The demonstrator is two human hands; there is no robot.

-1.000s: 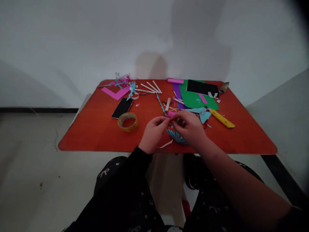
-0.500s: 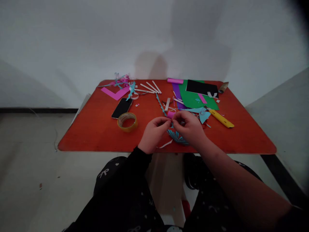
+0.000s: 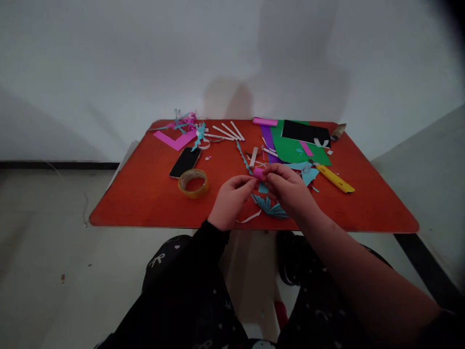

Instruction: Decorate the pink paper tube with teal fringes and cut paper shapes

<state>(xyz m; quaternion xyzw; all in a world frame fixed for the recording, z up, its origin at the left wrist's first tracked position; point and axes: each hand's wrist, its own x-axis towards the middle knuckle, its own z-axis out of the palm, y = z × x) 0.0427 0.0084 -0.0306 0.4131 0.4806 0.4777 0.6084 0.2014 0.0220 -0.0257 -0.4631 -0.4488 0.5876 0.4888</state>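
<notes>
the small, bright pink piece of paper (image 3: 258, 173) is at the middle of the work, against the right hand's fingertips and just beyond the left's. close fingertip work on small paper seems to be in hand; i judge that handling pieces this slight calls for a light, steady pinch.

the left hand (image 3: 231, 199) has its thumb and forefinger drawn together at the tips; whether anything thin is caught between them, i cannot tell. the right hand (image 3: 288, 190) is partly curled, thumb and forefinger close together beside the pink piece; whether it grips that piece or only touches it is unclear.

a flat light-blue paper scrap (image 3: 263, 188) shows between the hands, and nearer the person a pleated blue paper fan (image 3: 271, 209) lies partly beneath the right hand. a thin, curved white paper strip (image 3: 250, 217) is beside the fan.

farther left on the red-orange counter (image 3: 145, 203) are a round roll of yellow tape (image 3: 197, 194) and a black-screened phone (image 3: 184, 163); to the right lies a yellow-handled cutter (image 3: 336, 180), near a green paper sheet (image 3: 287, 151).
</notes>
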